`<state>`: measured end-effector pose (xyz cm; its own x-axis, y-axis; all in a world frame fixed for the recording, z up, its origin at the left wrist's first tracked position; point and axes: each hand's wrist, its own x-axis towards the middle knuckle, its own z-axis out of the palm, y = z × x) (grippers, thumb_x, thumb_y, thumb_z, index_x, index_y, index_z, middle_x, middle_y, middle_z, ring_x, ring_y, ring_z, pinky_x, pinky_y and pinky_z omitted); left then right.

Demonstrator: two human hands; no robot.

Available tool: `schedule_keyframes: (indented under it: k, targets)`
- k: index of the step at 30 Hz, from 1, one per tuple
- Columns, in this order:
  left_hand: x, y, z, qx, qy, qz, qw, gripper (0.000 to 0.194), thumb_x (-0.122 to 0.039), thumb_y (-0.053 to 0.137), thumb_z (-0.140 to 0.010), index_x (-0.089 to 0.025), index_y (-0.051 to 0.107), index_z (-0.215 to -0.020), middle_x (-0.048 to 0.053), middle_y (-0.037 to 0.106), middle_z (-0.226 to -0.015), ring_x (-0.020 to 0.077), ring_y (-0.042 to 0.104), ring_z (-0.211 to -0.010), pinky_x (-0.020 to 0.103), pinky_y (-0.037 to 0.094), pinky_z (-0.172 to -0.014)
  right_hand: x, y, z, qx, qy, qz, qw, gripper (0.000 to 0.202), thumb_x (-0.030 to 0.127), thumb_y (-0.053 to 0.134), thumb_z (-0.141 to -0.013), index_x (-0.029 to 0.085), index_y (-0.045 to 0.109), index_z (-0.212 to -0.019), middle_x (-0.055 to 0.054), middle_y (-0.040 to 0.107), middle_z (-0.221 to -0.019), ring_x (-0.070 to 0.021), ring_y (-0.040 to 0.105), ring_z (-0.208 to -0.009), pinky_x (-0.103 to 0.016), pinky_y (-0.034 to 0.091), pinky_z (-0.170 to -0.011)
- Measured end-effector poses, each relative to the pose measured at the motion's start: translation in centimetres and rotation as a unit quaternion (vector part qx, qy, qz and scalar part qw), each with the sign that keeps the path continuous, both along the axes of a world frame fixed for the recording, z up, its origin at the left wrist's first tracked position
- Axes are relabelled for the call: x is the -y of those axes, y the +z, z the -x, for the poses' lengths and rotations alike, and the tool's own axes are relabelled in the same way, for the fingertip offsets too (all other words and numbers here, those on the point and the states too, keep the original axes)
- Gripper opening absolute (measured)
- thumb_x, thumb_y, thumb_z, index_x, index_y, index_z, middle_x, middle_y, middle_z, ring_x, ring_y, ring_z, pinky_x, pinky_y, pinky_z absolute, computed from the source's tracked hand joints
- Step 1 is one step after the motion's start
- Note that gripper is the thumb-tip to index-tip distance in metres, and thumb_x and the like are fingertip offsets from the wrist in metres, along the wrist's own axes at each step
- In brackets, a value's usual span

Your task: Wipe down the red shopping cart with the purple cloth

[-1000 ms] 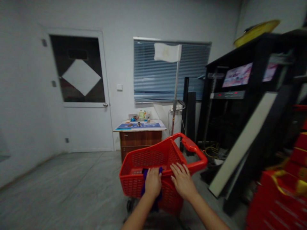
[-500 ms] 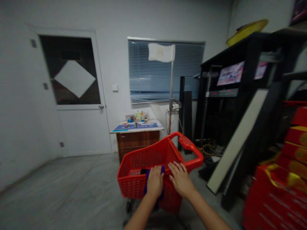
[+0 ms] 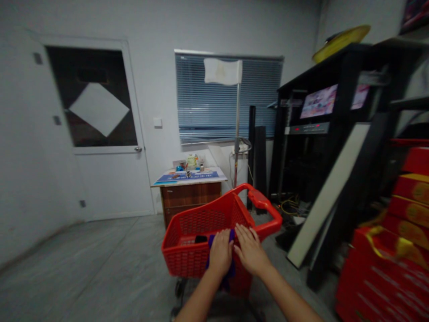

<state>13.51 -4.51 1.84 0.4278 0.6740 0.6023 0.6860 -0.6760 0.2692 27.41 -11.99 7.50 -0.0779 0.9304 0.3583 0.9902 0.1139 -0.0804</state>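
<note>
A red plastic shopping cart (image 3: 187, 259) stands before me, its basket open at the top and its handle toward the right. My left hand (image 3: 221, 252) is closed over a purple cloth (image 3: 231, 268), which hangs over the near rim and down the outer side. Close beside it, my right hand (image 3: 250, 250) lies on the same rim with its fingers stretched out, near the handle end. Inside the basket, a small black object (image 3: 201, 239) shows just past the left hand; its kind is unclear.
Behind the cart stands a brown wooden cabinet (image 3: 191, 197) with small items on top. A white door (image 3: 114, 183) is at the left. Leaning boards (image 3: 330, 192), a black rack (image 3: 346, 85) and stacked red boxes (image 3: 368, 277) line the right side.
My left hand and the purple cloth have slid right along the cart's rim, closer to my right hand. The right hand stays at nearly the same spot on the rim.
</note>
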Motion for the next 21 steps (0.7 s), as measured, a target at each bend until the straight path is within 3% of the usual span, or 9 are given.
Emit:
schedule_keyframes:
  k: [4,9,13,17,21]
  targets:
    - [0.1,0.7,-0.5,0.005,-0.020,0.010,1.000,0.040,-0.018,0.040,-0.094,-0.016,0.051,-0.132,0.011,0.061,-0.129,0.0224,0.056,-0.120,0.046,0.040,-0.108,-0.1,-0.2,-0.3,0.003,0.006,-0.011,1.000,0.061,0.039,0.039,-0.093,0.013,0.033,-0.147,-0.008,0.027,-0.155,-0.0215,0.023,-0.143,-0.042,0.013,-0.118]
    - [0.0,0.5,1.1,0.005,-0.011,0.017,1.000,0.040,-0.017,0.041,-0.093,-0.018,0.052,-0.132,0.010,0.061,-0.130,0.0231,0.056,-0.119,0.046,0.041,-0.106,-0.5,-1.0,-1.8,0.014,-0.008,-0.078,0.997,0.060,0.035,0.040,-0.092,0.007,0.035,-0.145,-0.011,0.027,-0.155,-0.0218,0.020,-0.144,-0.041,0.016,-0.119]
    - [0.0,0.2,1.9,0.013,-0.012,0.025,1.000,0.041,-0.016,0.041,-0.093,-0.019,0.051,-0.133,0.008,0.061,-0.130,0.0223,0.056,-0.119,0.046,0.040,-0.108,-0.4,-1.0,-2.8,0.017,-0.016,-0.105,0.994,0.054,0.034,0.039,-0.092,0.011,0.043,-0.141,-0.012,0.039,-0.149,-0.0238,0.029,-0.141,-0.045,0.017,-0.118]
    - [0.2,0.3,0.6,0.015,0.003,0.013,1.000,0.040,-0.017,0.040,-0.094,-0.018,0.052,-0.132,0.010,0.062,-0.130,0.0241,0.056,-0.121,0.049,0.039,-0.108,-0.2,-0.7,-2.8,0.011,-0.019,-0.093,0.995,0.052,0.034,0.041,-0.092,0.012,0.048,-0.138,-0.010,0.047,-0.145,-0.0239,0.032,-0.139,-0.044,0.018,-0.118]
    - [0.4,0.9,-1.6,0.010,-0.028,0.007,1.000,0.040,-0.017,0.042,-0.094,-0.015,0.050,-0.133,0.012,0.059,-0.133,0.0231,0.054,-0.124,0.047,0.039,-0.109,-0.1,-0.7,-2.7,0.010,-0.018,-0.082,0.996,0.053,0.034,0.042,-0.092,0.012,0.046,-0.140,-0.009,0.044,-0.147,-0.0237,0.031,-0.139,-0.043,0.019,-0.117]
